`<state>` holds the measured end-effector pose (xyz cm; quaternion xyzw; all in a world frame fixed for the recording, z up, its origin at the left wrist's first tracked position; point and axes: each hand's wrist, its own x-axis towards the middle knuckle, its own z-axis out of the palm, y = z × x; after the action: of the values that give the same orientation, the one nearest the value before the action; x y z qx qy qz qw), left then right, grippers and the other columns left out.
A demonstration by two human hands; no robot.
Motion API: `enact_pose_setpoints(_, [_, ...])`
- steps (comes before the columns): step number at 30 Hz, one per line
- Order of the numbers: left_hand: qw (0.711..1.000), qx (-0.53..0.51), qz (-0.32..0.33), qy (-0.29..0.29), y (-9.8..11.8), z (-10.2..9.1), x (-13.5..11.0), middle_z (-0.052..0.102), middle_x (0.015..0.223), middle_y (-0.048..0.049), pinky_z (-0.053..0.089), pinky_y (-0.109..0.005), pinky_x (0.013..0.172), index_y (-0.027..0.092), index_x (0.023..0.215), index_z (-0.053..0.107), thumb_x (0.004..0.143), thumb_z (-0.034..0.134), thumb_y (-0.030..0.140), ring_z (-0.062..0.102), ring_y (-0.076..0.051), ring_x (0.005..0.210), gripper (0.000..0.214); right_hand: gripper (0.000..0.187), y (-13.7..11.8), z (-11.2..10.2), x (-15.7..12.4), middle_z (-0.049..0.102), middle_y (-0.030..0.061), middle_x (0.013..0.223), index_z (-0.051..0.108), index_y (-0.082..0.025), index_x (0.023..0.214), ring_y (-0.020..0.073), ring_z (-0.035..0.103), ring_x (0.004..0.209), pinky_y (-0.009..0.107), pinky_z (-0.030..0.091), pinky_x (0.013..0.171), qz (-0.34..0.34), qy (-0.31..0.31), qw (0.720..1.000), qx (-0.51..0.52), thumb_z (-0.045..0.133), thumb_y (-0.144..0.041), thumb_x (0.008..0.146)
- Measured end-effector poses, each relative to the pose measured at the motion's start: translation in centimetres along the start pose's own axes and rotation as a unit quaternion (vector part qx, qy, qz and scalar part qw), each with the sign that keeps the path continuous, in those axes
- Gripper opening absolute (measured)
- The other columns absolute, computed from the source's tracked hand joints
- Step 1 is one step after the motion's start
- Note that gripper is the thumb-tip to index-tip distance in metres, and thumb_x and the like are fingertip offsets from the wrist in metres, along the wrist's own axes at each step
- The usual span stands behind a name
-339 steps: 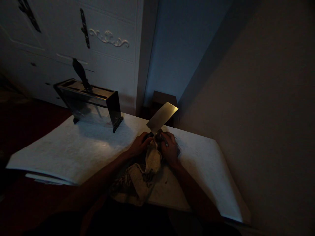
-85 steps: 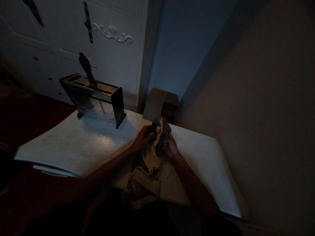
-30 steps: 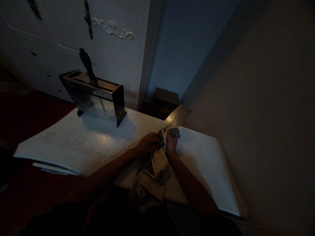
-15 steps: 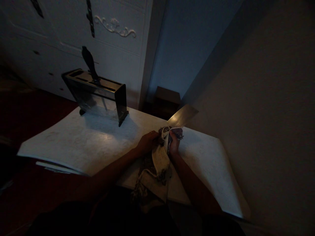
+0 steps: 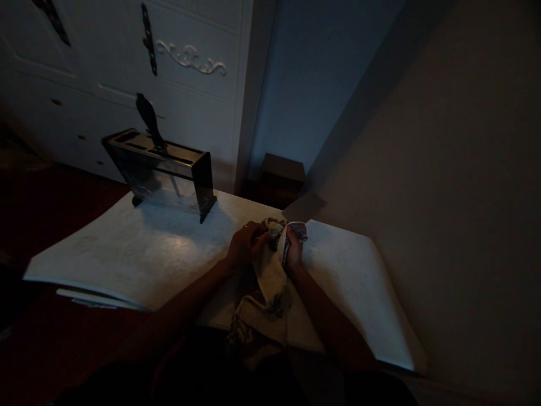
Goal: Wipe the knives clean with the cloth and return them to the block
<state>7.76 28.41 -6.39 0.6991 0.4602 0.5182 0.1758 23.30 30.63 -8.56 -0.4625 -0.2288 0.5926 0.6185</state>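
Note:
A wide cleaver (image 5: pixel 302 207) sticks out up and to the right from between my hands, its blade dim and tilted low over the table. My left hand (image 5: pixel 244 246) is closed around its handle end, which is mostly hidden. My right hand (image 5: pixel 293 251) is closed on a patterned cloth (image 5: pixel 268 285), bunched against the base of the blade. The rest of the cloth hangs down over the near edge of the white table (image 5: pixel 147 248). The room is very dark.
A metal knife block (image 5: pixel 169 175) stands at the back left of the table, with one dark knife handle (image 5: pixel 147 117) sticking up from it. White cabinet doors (image 5: pixel 127 67) are behind it. A wall rises close on the right, and a small dark box (image 5: pixel 281 172) sits beyond the table.
The cleaver blade has dropped lower and turned, so it catches less light. Both hands stay together with the cloth at the blade's base. The view shifted slightly.

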Motion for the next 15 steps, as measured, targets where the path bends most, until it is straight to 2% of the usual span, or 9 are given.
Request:
enact_pose_setpoints(3, [0.995, -0.001, 0.000, -0.104, -0.1, 0.7, -0.7, 0.064, 0.099, -0.0095, 0.048, -0.034, 0.077, 0.015, 0.109, 0.058, 0.093, 0.054, 0.049, 0.061, -0.021, 0.087, 0.038, 0.058, 0.2, 0.0, 0.0, 0.070, 0.0074, 0.098, 0.066, -0.013, 0.099, 0.0218, 0.066, 0.086, 0.036, 0.055, 0.082, -0.015, 0.008, 1.000, 0.011, 0.084, -0.048, 0.057])
enact_pose_setpoints(6, [0.984, 0.036, -0.013, -0.174, -0.6, 1.3, -1.2, 0.063, 0.112, -0.0129, 0.048, -0.041, 0.086, 0.015, 0.118, 0.057, 0.093, 0.051, 0.055, 0.061, -0.028, 0.100, 0.047, 0.056, 0.4, -0.1, -0.1, 0.069, 0.0060, 0.098, 0.066, -0.014, 0.097, 0.0212, 0.065, 0.087, 0.036, 0.054, 0.084, -0.040, -0.008, 0.999, 0.000, 0.086, -0.045, 0.056])
enact_pose_setpoints(11, [0.969, 0.050, -0.075, -0.231, -0.7, 1.3, -1.2, 0.064, 0.114, -0.0154, 0.047, -0.042, 0.086, 0.015, 0.125, 0.052, 0.089, 0.054, 0.062, 0.061, -0.031, 0.102, 0.059, 0.056, 0.2, -0.4, -0.9, 0.069, 0.0077, 0.098, 0.068, -0.013, 0.097, 0.0226, 0.064, 0.088, 0.036, 0.053, 0.081, -0.033, -0.033, 0.996, -0.081, 0.087, -0.048, 0.058])
enact_pose_setpoints(15, [0.960, 0.046, -0.093, -0.260, -0.4, 1.0, -0.9, 0.063, 0.115, -0.0149, 0.045, -0.041, 0.088, 0.013, 0.121, 0.053, 0.090, 0.053, 0.056, 0.060, -0.030, 0.102, 0.052, 0.059, 0.0, -0.1, -1.3, 0.070, 0.0068, 0.093, 0.069, -0.014, 0.093, 0.0236, 0.064, 0.086, 0.035, 0.053, 0.077, -0.039, -0.047, 0.995, -0.083, 0.088, -0.053, 0.053])
